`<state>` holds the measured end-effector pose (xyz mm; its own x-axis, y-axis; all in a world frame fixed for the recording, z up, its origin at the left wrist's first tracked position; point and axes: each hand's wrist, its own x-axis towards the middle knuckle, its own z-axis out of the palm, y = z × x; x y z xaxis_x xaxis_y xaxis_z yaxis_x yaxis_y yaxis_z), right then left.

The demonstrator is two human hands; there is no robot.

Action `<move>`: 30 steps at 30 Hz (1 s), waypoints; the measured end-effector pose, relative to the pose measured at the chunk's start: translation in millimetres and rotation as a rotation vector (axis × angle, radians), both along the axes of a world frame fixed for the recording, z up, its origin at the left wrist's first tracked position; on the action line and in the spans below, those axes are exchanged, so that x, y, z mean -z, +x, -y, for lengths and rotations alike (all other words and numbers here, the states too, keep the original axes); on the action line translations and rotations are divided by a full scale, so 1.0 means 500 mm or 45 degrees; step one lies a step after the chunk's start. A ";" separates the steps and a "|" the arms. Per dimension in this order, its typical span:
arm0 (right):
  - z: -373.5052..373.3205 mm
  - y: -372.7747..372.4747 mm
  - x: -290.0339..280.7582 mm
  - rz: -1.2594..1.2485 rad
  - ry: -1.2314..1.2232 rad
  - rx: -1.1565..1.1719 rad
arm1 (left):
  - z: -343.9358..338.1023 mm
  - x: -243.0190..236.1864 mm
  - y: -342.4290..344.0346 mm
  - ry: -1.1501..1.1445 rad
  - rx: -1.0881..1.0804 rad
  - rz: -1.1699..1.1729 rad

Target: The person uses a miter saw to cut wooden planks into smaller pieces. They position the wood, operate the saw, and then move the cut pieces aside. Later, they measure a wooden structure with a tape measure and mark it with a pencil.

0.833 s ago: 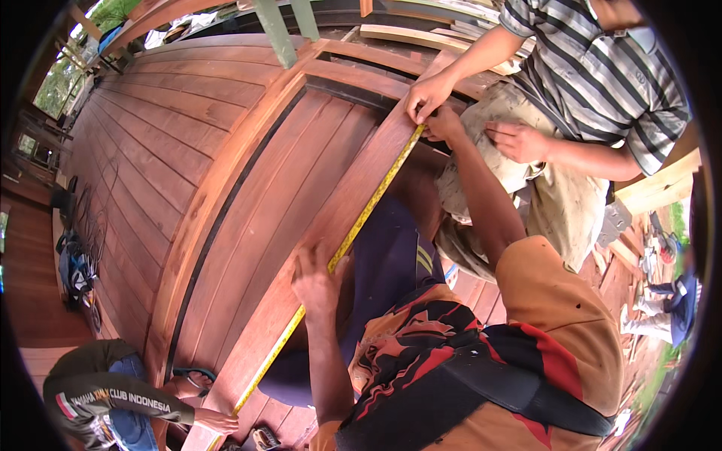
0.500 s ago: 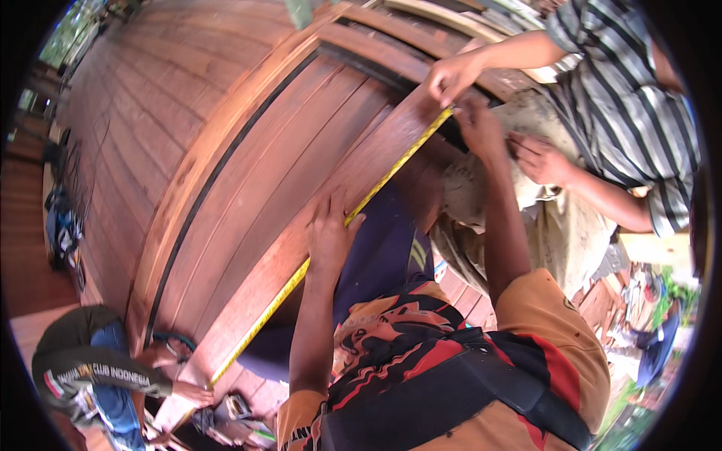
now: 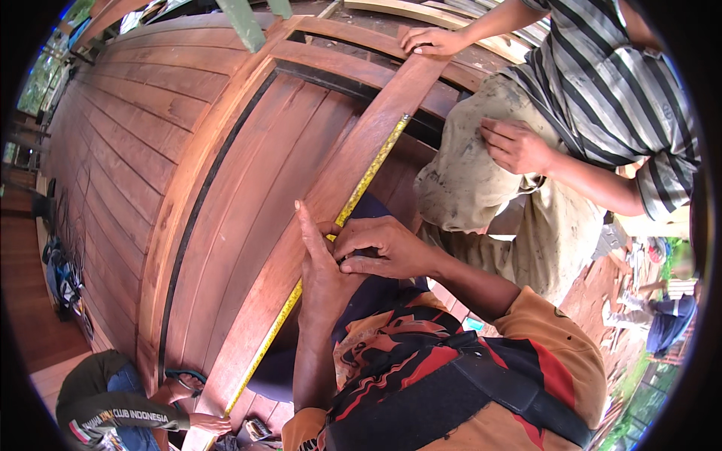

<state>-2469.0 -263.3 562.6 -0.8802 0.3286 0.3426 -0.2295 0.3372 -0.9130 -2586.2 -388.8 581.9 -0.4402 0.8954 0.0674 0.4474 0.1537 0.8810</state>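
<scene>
A yellow tape measure (image 3: 367, 179) runs along the edge of a long reddish wooden plank (image 3: 353, 161) that lies slanted over a wooden frame. My left hand (image 3: 320, 259) rests flat on the plank with straight fingers beside the tape. My right hand (image 3: 383, 248) sits right next to it, fingertips pinched on the tape where the two hands meet. A person in a striped shirt presses a hand (image 3: 430, 39) on the plank's far end. At the lower left another person's hand (image 3: 209, 422) holds the tape's near end.
A wide panel of reddish boards (image 3: 135, 128) with a dark groove (image 3: 199, 218) fills the left. The striped-shirt person's knee and other hand (image 3: 515, 144) are close on the right. A crouching person in a dark sleeve (image 3: 113, 413) is at the lower left.
My right hand has come down from the plank's far end to join my left hand at the middle of the tape. The striped-shirt person's hand stays on the far end.
</scene>
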 end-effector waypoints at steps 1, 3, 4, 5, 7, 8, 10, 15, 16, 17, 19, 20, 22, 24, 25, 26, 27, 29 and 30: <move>-0.010 0.004 0.009 -0.081 0.021 -0.003 | -0.008 0.001 0.002 -0.022 0.034 0.047; -0.036 0.014 0.003 -0.058 0.108 0.048 | -0.026 -0.003 0.005 0.023 0.078 0.181; -0.056 0.022 -0.003 -0.044 0.151 0.075 | -0.039 -0.004 0.006 0.043 0.102 0.251; -0.086 0.030 -0.017 0.000 0.171 0.229 | -0.060 -0.001 -0.005 0.091 0.137 0.142; -0.152 0.054 -0.051 0.074 -0.105 0.554 | -0.130 0.014 -0.024 0.129 0.177 -0.081; -0.213 0.067 -0.063 0.065 -0.121 0.720 | -0.172 0.007 -0.028 0.126 0.168 -0.211; -0.328 0.064 -0.100 0.017 -0.192 0.813 | -0.266 0.019 -0.039 -0.060 0.133 -0.099; -0.486 0.078 -0.035 0.251 0.266 0.820 | -0.433 0.179 -0.045 0.249 0.103 -0.608; -0.498 0.087 -0.028 0.333 0.494 0.824 | -0.451 0.190 -0.044 0.251 0.092 -0.471; -0.494 0.091 -0.020 0.415 0.488 0.812 | -0.452 0.198 -0.038 0.226 0.091 -0.333; -0.490 0.080 -0.007 0.574 0.472 0.779 | -0.460 0.209 -0.036 0.171 0.081 -0.189; -0.497 0.080 0.018 0.545 0.486 0.826 | -0.468 0.206 -0.038 0.147 0.077 -0.175; -0.500 0.098 0.060 0.458 0.539 0.826 | -0.477 0.203 -0.028 0.032 0.075 -0.180; -0.501 0.091 0.066 0.398 0.490 0.679 | -0.470 0.181 -0.025 -0.158 0.052 -0.235; -0.504 0.085 0.068 0.425 0.450 0.651 | -0.470 0.183 -0.026 -0.128 0.056 -0.251; -0.505 0.079 0.068 0.454 0.416 0.621 | -0.470 0.183 -0.028 -0.094 0.059 -0.262; -0.506 0.076 0.068 0.483 0.381 0.590 | -0.471 0.183 -0.029 -0.060 0.062 -0.272; -0.505 0.071 0.070 0.596 0.426 0.599 | -0.471 0.178 -0.024 -0.096 0.042 -0.296; -0.504 0.069 0.072 0.653 0.450 0.598 | -0.470 0.175 -0.021 -0.114 0.028 -0.306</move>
<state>-2434.7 -11.4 526.7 -0.7524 0.6534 0.0839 0.4314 0.5850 -0.6868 -2596.8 -153.7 494.4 -0.4016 0.9116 0.0876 0.6464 0.2144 0.7323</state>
